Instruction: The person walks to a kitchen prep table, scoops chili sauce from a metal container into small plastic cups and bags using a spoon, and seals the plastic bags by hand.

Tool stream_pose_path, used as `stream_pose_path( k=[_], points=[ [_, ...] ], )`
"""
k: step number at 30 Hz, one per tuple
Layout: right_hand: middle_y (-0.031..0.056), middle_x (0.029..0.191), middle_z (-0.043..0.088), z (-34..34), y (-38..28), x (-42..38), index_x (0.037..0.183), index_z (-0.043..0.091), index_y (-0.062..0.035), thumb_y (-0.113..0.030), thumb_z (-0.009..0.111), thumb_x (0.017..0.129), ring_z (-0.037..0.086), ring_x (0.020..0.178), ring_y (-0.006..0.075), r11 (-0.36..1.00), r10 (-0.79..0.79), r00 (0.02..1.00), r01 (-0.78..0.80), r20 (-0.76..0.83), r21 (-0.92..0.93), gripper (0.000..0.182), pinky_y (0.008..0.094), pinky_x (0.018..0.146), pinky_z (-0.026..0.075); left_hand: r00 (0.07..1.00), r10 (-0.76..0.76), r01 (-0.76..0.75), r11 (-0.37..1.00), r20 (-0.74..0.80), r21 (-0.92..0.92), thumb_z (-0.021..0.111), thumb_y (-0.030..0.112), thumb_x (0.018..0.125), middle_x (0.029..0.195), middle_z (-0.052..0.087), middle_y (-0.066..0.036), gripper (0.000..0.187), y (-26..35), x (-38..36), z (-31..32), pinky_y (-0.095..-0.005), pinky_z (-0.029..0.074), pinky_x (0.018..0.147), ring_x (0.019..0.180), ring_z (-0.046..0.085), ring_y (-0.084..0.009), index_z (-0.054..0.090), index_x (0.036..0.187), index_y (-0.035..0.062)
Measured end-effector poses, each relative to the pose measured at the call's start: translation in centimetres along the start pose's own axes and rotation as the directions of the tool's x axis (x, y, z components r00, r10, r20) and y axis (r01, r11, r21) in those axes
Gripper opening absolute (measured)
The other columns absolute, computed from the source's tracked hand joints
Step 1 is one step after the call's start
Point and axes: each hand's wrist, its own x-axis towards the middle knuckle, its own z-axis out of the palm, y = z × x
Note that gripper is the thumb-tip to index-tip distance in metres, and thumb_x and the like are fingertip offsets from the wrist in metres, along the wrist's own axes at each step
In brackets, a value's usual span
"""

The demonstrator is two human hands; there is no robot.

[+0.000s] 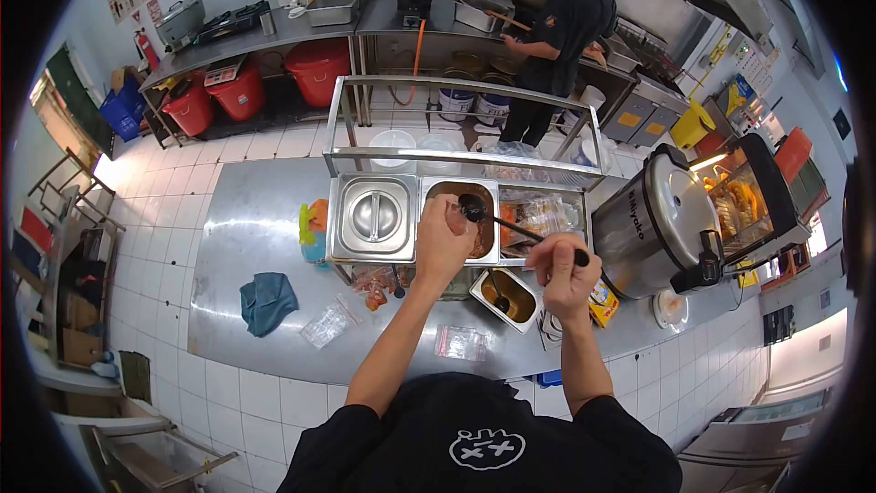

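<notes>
My right hand (561, 274) is closed round the handle of a black ladle (474, 207), whose bowl is over an open steel pan (489, 242) of reddish-brown food. My left hand (447, 236) is closed at the ladle's bowl, on what looks like a small clear bag, partly hidden by the fingers. Left of them sits a steel pan with a lid (372, 216). Packed clear bags (543, 217) lie in the compartment to the right. Below, a small steel container (518, 299) holds a dark ladle and some liquid.
A teal cloth (268, 303) and clear plastic bags (329, 321) lie on the steel table (219, 260). At right stand a large steel cooker (652, 219) and a lit glass case (735, 196). Beyond the metal rack (456, 160), another person (570, 32) stands at the stove counter.
</notes>
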Motion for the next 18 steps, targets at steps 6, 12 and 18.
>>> stream_pose_path(
  k=[6,12,18],
  points=[
    [0.0105,0.068,0.064,-0.6,3.3,0.3,0.095,0.055,-0.0046,-0.032,0.042,0.111,0.041,0.038,0.0069,0.932,0.22,0.92,-0.101,-0.323,0.347,0.034,0.0216,0.036,0.028,0.996,-0.043,0.049,0.995,0.076,-0.083,0.078,0.013,0.081,0.099,0.064,-0.01,0.033,-0.3,0.7,-0.6,-0.032,0.053,0.073,0.087,0.064,-0.0183,0.061,0.108,0.0019],
    [0.0089,0.067,0.066,-2.0,10.1,0.6,0.094,0.058,-0.0041,-0.037,0.045,0.11,0.041,0.038,0.0058,0.914,0.384,0.879,-0.317,-0.283,0.253,0.039,0.0217,0.036,0.028,0.95,-0.026,0.191,0.835,0.31,-0.516,0.075,0.008,0.086,0.105,0.059,-0.006,0.036,-0.4,0.5,-3.6,-0.0304,0.056,0.066,0.089,0.064,-0.017,0.056,0.117,0.0055],
    [0.012,0.085,0.074,-0.1,14.1,-1.4,0.112,0.065,0.0021,-0.035,0.045,0.109,0.055,0.047,0.0093,0.824,0.561,0.804,-0.522,0.198,-0.219,0.042,0.0245,0.042,0.042,0.885,0.1,0.337,0.535,0.454,-0.775,0.074,0.0,0.086,0.111,0.057,-0.008,0.047,-0.5,-3.6,-14.2,-0.0326,0.061,0.065,0.096,0.065,-0.0198,0.052,0.127,0.0034]
  ],
)
